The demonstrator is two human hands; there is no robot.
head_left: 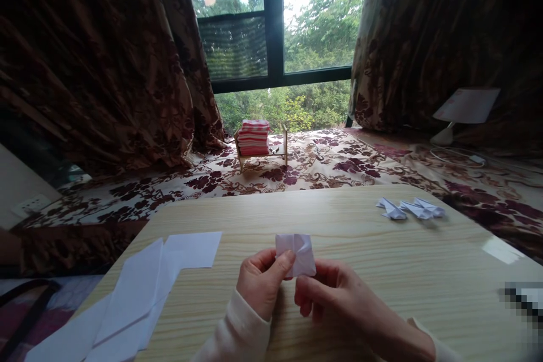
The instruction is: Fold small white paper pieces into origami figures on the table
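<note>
A small folded white paper square (pixel 303 254) is held up above the wooden table (pixel 339 305), with creases across its face. My left hand (pixel 261 280) grips its left side, thumb pressed on the front and fingers behind. Close by the lower right corner of the square is my right hand (pixel 326 291), its fingers curled with the index finger and thumb near the paper's edge. Whether the right fingers pinch the paper or only touch it is hard to make out.
White paper sheets (pixel 131 288) lie overlapping on the table's left. Several folded paper pieces (pixel 419 209) sit at the far right. Beyond the table, a small wooden rack (pixel 285 150) carries folded striped cloths (pixel 253 138) on the patterned ledge. A lamp (pixel 464 107) stands at right.
</note>
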